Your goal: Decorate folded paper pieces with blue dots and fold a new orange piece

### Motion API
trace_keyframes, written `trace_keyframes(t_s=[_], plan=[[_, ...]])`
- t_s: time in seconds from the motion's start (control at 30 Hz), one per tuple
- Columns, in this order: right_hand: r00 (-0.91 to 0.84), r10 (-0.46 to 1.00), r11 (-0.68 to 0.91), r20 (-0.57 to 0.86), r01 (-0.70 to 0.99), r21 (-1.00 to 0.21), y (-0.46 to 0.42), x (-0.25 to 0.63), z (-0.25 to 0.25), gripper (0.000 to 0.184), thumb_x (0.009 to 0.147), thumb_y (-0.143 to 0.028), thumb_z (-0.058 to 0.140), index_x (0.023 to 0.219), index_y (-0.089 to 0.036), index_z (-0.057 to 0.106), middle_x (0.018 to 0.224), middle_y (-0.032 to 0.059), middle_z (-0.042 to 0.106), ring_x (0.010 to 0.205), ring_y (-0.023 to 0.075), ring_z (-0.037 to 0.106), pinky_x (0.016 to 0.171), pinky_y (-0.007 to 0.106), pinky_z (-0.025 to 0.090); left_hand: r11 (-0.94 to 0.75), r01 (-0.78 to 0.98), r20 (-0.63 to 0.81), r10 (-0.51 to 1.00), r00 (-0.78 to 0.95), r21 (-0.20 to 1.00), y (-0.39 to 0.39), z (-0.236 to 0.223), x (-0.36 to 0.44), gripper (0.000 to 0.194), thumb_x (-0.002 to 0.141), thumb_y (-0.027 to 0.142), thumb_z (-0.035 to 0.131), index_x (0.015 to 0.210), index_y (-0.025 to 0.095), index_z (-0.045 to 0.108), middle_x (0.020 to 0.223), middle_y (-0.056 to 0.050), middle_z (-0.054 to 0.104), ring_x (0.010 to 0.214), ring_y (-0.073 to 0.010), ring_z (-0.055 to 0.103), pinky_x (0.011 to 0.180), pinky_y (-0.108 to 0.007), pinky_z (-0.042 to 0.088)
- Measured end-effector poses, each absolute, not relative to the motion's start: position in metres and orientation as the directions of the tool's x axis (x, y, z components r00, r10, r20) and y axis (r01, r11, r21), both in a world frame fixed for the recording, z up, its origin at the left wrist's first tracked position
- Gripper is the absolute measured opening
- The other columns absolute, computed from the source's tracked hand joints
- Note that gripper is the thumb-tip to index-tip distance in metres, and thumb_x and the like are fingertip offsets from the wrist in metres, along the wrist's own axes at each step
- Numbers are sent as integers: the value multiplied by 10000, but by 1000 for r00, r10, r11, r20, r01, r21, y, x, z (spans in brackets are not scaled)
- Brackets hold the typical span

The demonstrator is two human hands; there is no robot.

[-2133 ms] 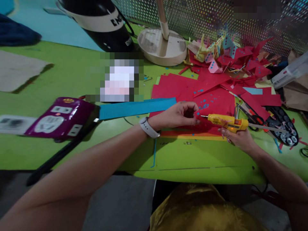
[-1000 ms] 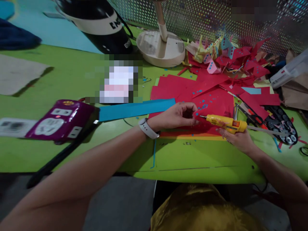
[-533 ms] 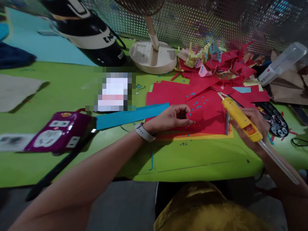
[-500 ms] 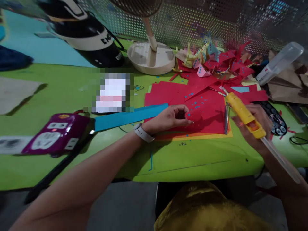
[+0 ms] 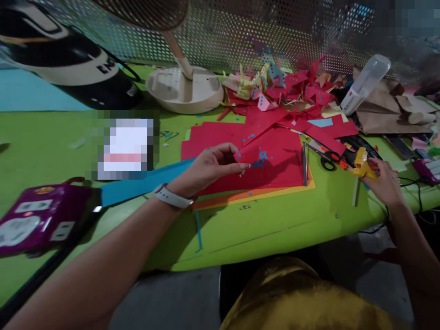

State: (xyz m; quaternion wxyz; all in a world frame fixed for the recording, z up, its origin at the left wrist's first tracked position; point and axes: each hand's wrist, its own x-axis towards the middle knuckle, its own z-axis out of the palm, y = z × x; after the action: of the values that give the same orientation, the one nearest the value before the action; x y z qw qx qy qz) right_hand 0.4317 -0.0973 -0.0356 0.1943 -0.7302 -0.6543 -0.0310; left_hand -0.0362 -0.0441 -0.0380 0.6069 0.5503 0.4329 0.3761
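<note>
My left hand (image 5: 215,169) hovers over the stacked red paper sheets (image 5: 275,176), its fingers curled and thumb brought toward them. Whatever is between those fingertips is too small or hidden to make out. Small blue paper bits (image 5: 261,158) are scattered on the red sheets just right of it. Off to the right, my right hand (image 5: 387,183) is closed on a yellow hot glue gun (image 5: 360,162), and a pale glue stick (image 5: 355,191) sticks out of its back. Scissors (image 5: 328,160) with black handles lie left of the gun. Metal tweezers (image 5: 304,165) rest on the sheets' right edge.
Behind the sheets is a heap of folded paper pieces (image 5: 275,87). A fan base (image 5: 185,94), a dark bottle (image 5: 85,68), a blurred-out phone (image 5: 125,149), a blue paper strip (image 5: 147,181) and a purple device (image 5: 44,215) occupy the left. A clear-capped bottle (image 5: 366,85) leans at right.
My right hand has carried the glue gun right and away from the red sheets, and its nozzle no longer points at them. The view has shifted right; my left hand stays over the paper.
</note>
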Motion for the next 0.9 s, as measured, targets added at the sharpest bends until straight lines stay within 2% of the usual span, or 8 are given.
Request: trace_keyframes(t_s=[0.3, 0.4, 0.47, 0.57, 0.67, 0.77, 0.83, 0.9], plan=[[138, 963, -104, 232, 983, -154, -102, 440, -33, 395, 721, -257, 787, 1095, -200, 676, 1097, 171, 699, 1051, 290, 655, 917, 396, 487, 107, 31, -112, 940, 323, 994, -43, -34, -38, 375, 635, 290, 882, 774, 211, 543, 626, 45, 651, 601, -117, 650, 609, -224, 520], [103, 975, -99, 198, 995, -27, -105, 438, -19, 386, 730, -272, 780, 1098, -199, 692, 1145, 164, 690, 1093, 312, 641, 936, 443, 480, 108, -17, -97, 939, 330, 994, -42, -34, -39, 386, 620, 286, 894, 771, 206, 548, 624, 44, 672, 595, -104, 648, 599, -199, 515], [56, 954, -74, 294, 996, 50, -104, 427, -8, 365, 777, -309, 751, 1119, -192, 698, 1160, 163, 683, 1100, 317, 634, 938, 458, 482, 103, -40, -85, 943, 322, 994, -40, -35, -39, 385, 615, 288, 899, 765, 202, 555, 632, 42, 687, 593, -98, 650, 601, -190, 519], [-224, 875, 208, 429, 974, 85, -94, 387, 5, 332, 935, -310, 586, 1228, -176, 667, 1121, 148, 697, 1064, 256, 646, 920, 376, 501, 84, -53, -64, 951, 302, 995, -38, -37, -41, 376, 614, 287, 902, 758, 197, 567, 620, 44, 678, 580, -101, 650, 593, -192, 524], [-565, 790, 523, 239, 824, 220, -76, 336, 4, 391, 990, -216, 471, 1360, -175, 589, 1050, 111, 716, 913, 221, 668, 770, 330, 503, 45, -90, -18, 960, 278, 995, -36, -40, -43, 387, 602, 279, 910, 749, 191, 563, 599, 48, 649, 558, -104, 640, 572, -198, 520], [-690, 723, 661, -10, 689, 297, -56, 301, -6, 426, 942, -90, 455, 1301, -226, 638, 867, 63, 711, 714, 188, 631, 617, 303, 421, 12, -132, 21, 968, 251, 991, -34, -43, -45, 381, 605, 258, 906, 746, 186, 560, 596, 50, 634, 551, -102, 630, 562, -201, 517], [-748, 658, 737, -87, 615, 282, -46, 294, -12, 393, 904, -60, 475, 1198, -214, 686, 814, 60, 708, 706, 190, 630, 604, 302, 397, 8, -152, 30, 969, 247, 988, -33, -44, -45, 372, 614, 261, 896, 749, 184, 557, 604, 49, 634, 553, -102, 629, 563, -206, 521], [-767, 640, 757, -47, 618, 215, -40, 296, -15, 325, 895, -86, 494, 1107, -217, 703, 817, 60, 722, 723, 192, 646, 608, 300, 406, 11, -150, 27, 969, 245, 989, -32, -44, -46, 371, 620, 264, 887, 750, 184, 550, 613, 50, 630, 552, -98, 625, 566, -208, 524]])
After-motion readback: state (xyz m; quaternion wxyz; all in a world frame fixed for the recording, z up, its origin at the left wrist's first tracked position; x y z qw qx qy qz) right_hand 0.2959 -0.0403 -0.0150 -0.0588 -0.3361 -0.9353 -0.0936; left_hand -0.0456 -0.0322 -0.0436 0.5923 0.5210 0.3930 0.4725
